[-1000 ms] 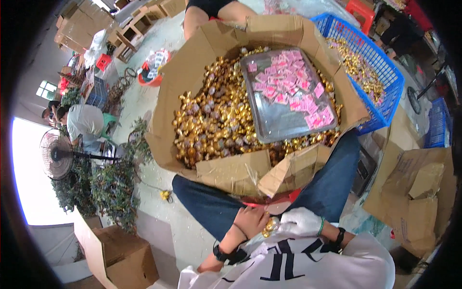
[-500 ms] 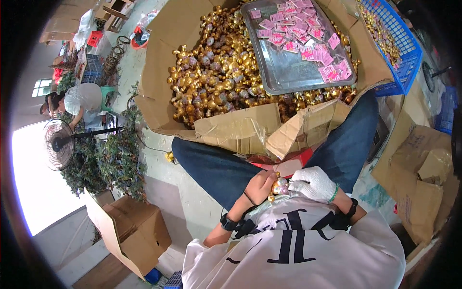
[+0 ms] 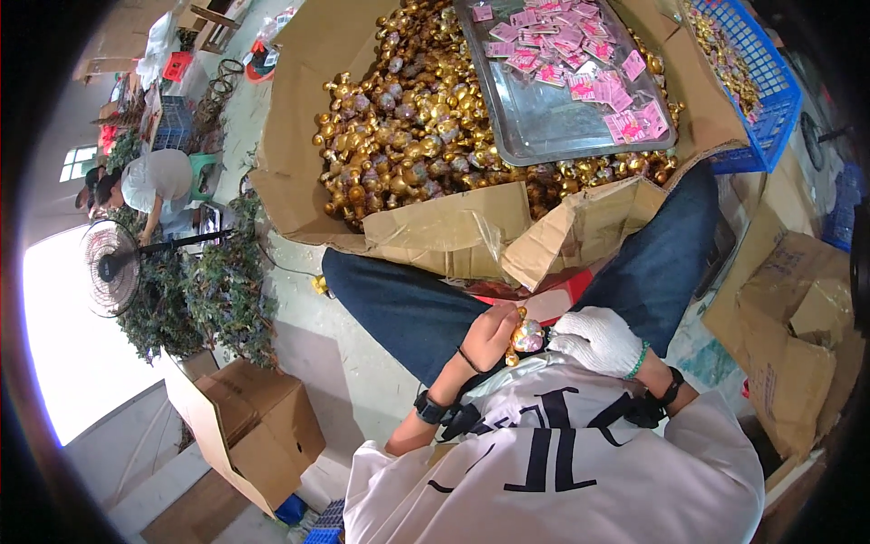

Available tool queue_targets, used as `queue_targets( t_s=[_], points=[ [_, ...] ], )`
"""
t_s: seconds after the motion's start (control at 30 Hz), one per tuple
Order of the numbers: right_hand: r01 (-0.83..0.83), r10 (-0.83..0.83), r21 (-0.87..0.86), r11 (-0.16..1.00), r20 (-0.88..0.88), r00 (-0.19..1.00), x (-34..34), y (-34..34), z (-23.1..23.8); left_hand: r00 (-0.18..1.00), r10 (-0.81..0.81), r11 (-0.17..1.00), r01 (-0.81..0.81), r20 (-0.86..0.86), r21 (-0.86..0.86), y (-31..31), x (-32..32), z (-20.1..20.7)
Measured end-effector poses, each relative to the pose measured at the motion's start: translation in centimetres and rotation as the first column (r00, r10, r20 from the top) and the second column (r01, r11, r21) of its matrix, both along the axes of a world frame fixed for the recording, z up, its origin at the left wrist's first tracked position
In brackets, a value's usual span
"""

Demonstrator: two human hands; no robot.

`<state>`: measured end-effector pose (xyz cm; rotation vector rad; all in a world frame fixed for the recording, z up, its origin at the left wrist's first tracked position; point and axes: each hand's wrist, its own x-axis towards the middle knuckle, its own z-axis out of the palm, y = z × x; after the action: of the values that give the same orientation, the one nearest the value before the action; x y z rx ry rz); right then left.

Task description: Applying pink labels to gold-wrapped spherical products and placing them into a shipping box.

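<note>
Both hands meet at the lap, bare left hand (image 3: 489,334) and gloved right hand (image 3: 596,339) pinching a gold ornament (image 3: 526,336) between them. Just ahead, the cardboard box (image 3: 453,231) flap edge crowds them; open floor (image 3: 308,326) lies left.

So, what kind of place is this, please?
Probably a small workshop or packing room for hand assembly. A big brown cardboard box holds heaps of shiny golden ornaments, a flat grey metal tray carries pink paper tags, and more cardboard boxes stand on the concrete floor.
</note>
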<state>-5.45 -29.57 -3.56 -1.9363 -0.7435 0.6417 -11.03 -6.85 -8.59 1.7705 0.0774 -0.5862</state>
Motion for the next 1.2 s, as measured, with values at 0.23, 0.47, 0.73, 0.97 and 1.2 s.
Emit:
queue_targets(
  t_s=[0.23, 0.47, 0.73, 0.97, 1.2],
  points=[
    [0.048, -0.049, -0.024, 0.999, -0.038, 0.998, -0.3, 0.4, -0.3, 1.000, -0.016, 1.000, 0.016, -0.012, 0.024, -0.2, 0.3, 0.0],
    [0.131, -0.127, -0.027, 0.991, 0.113, 0.985, 0.0, 0.5, 0.3, 0.988, -0.133, 0.984, 0.122, 0.084, 0.130, -0.7, 0.9, 0.5],
    [0.122, -0.121, 0.025, 0.992, -0.032, 0.992, 0.2, 0.2, -0.2, 0.992, -0.116, 0.985, 0.109, 0.048, 0.136, -0.8, 1.3, 0.9],
    [0.110, -0.109, 0.009, 0.994, -0.068, 0.992, 0.6, 0.4, -0.3, 0.993, 0.065, 0.995, -0.057, -0.098, 0.087, -0.6, 1.0, -0.2],
    [0.076, -0.077, -0.013, 0.997, -0.125, 0.989, 1.0, 0.4, -0.6, 0.997, 0.021, 0.992, -0.012, -0.071, 0.129, -0.7, 1.3, -0.2]
  ],
)
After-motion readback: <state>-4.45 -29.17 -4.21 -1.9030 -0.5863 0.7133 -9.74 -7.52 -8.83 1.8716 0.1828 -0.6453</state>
